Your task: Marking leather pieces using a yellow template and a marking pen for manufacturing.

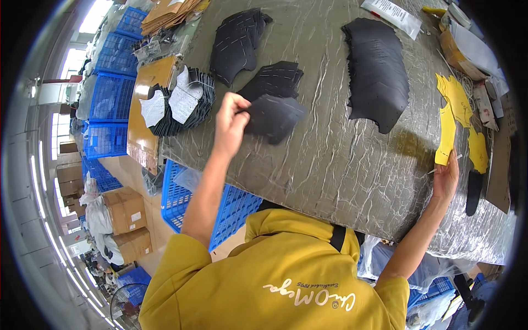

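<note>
My left hand (231,121) pinches the edge of a dark cut shoe-upper piece (275,120), which is slightly blurred. That piece hangs over the near end of a fanned stack of black pieces (273,80) with pale marks. Beyond it lies another marked black stack (236,47). At the right, my right hand (446,179) grips the lower end of a long yellow pattern template (446,135). A thin white stick, perhaps a pen, shows at its fingers. Right of centre, a long overlapping row of plain black pieces (379,71) rests on the table.
Tied bundles of pieces (187,96) sit on a brown board at the table's left. More yellow templates (477,149), a black strip (473,193) and a cardboard box (461,55) lie at the right. A blue crate (234,215) stands below the near edge.
</note>
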Tool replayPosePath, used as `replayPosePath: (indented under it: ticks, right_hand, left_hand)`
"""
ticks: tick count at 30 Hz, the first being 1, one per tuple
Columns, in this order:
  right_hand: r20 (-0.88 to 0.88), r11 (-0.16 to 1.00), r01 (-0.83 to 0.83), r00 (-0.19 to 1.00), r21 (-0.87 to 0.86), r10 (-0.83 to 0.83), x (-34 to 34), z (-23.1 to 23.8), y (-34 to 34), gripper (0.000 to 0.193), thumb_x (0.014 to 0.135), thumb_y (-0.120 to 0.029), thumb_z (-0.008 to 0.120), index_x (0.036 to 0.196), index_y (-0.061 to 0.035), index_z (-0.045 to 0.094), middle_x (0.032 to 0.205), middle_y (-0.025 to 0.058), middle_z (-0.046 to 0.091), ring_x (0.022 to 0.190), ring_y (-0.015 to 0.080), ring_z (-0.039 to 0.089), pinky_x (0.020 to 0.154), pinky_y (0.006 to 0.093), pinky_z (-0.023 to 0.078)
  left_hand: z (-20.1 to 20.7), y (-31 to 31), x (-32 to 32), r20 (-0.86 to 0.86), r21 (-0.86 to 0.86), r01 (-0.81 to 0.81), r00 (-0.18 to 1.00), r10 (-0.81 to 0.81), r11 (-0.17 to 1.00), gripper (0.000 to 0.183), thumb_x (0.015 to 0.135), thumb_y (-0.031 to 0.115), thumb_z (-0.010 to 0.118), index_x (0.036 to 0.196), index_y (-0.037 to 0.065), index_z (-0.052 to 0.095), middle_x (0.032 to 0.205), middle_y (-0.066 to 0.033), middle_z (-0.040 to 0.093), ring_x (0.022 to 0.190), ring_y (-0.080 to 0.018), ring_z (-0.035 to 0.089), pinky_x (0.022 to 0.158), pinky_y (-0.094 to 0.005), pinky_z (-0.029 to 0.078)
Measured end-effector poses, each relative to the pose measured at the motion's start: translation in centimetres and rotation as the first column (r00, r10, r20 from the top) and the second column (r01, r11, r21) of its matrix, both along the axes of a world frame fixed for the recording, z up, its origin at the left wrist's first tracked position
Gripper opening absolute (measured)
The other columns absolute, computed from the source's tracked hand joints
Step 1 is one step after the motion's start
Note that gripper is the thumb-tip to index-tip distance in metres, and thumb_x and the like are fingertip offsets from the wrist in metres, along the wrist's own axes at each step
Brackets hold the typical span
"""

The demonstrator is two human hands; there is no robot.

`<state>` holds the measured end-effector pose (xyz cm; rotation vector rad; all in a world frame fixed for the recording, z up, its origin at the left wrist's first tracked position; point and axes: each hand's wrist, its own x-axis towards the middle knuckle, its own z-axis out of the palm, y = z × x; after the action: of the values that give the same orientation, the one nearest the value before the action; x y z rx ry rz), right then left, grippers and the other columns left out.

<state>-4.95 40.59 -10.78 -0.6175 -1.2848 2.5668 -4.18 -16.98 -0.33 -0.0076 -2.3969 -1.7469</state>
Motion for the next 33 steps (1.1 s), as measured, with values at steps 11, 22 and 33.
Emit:
replayPosePath:
  ticks: [11,22,33]
  right_hand:
    - [-0.027,1.0,-0.017,0.999,0.015,0.018,0.4,1.2,-1.7,0.033,0.101,-0.013,0.063,0.129,0.0044,0.061,0.118,0.0107,0.07,0.099,0.0156,0.069,0.08,0.0264,0.055]
    - [0.163,0.864,-0.395,0.918,0.313,0.36,1.5,5.4,-5.3,0.015,0.1,-0.011,0.063,0.114,-0.0043,0.067,0.084,-0.0057,0.06,0.058,0.0005,0.038,0.049,0.0183,0.029]
    - [0.258,0.044,-0.28,0.927,0.959,0.272,5.6,7.7,-14.2,0.018,0.092,-0.007,0.067,0.108,-0.0039,0.064,0.1,0.016,0.066,0.082,0.0309,0.066,0.072,0.0371,0.052]
  left_hand:
    - [-2.9,16.0,-2.7,-0.208,-0.669,0.231,0.854,-0.476,0.707,0.054,0.079,-0.003,0.059,0.133,-0.001,0.058,0.146,-0.0184,0.052,0.138,-0.0392,0.046,0.117,-0.0504,0.036]
    - [-2.7,17.2,8.8,0.015,-0.472,0.55,0.787,-0.617,0.689,0.051,0.093,0.007,0.057,0.143,-0.001,0.052,0.152,-0.0211,0.047,0.142,-0.0408,0.043,0.119,-0.0572,0.03]
    - [-3.6,18.0,5.9,0.031,-0.634,0.525,0.751,-0.659,0.568,0.045,0.085,0.004,0.067,0.128,0.007,0.057,0.151,-0.0164,0.043,0.143,-0.0386,0.038,0.12,-0.0612,0.027]
